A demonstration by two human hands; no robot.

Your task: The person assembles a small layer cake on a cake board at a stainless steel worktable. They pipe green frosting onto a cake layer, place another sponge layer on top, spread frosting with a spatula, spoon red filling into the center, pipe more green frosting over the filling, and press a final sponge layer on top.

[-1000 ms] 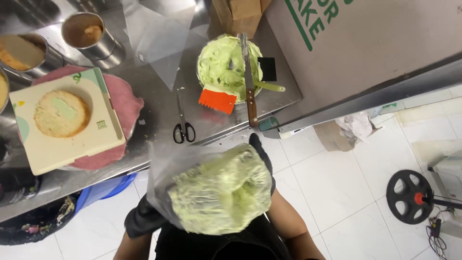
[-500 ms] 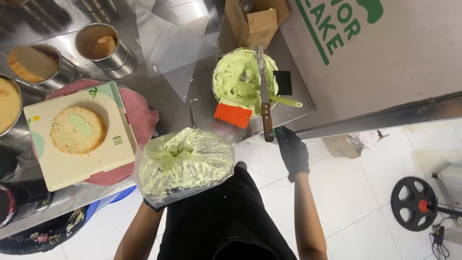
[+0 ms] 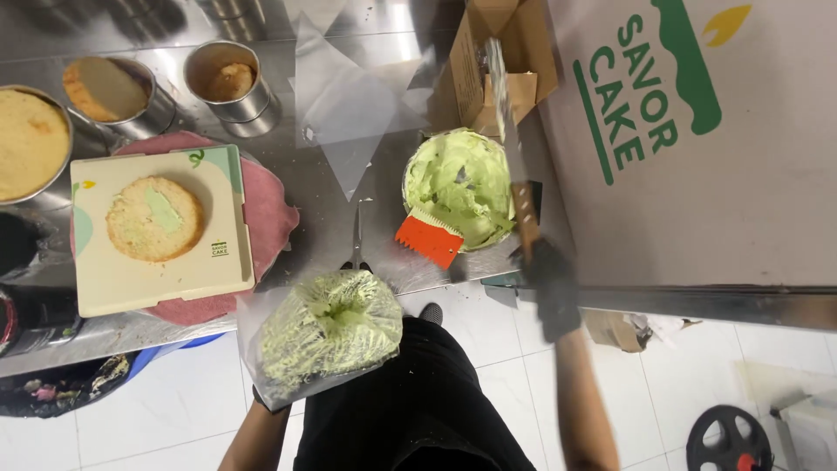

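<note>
The left hand [image 3: 266,403] grips a cream-filled piping bag [image 3: 324,334] from below, mouth up, below the bowl [image 3: 459,185]. The right hand [image 3: 547,277], fingers closed, grasps the knife [image 3: 510,148] lying across that bowl.

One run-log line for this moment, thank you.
left hand: holds piping bag | right hand: grips knife | knife: over cream bowl

Bare surface [image 3: 384,52] lies open between the metal tins [image 3: 228,83] and the cardboard box [image 3: 501,70]. Scissors [image 3: 356,240], an orange scraper [image 3: 429,240] and the cream bowl [image 3: 459,185] crowd the near edge.
</note>
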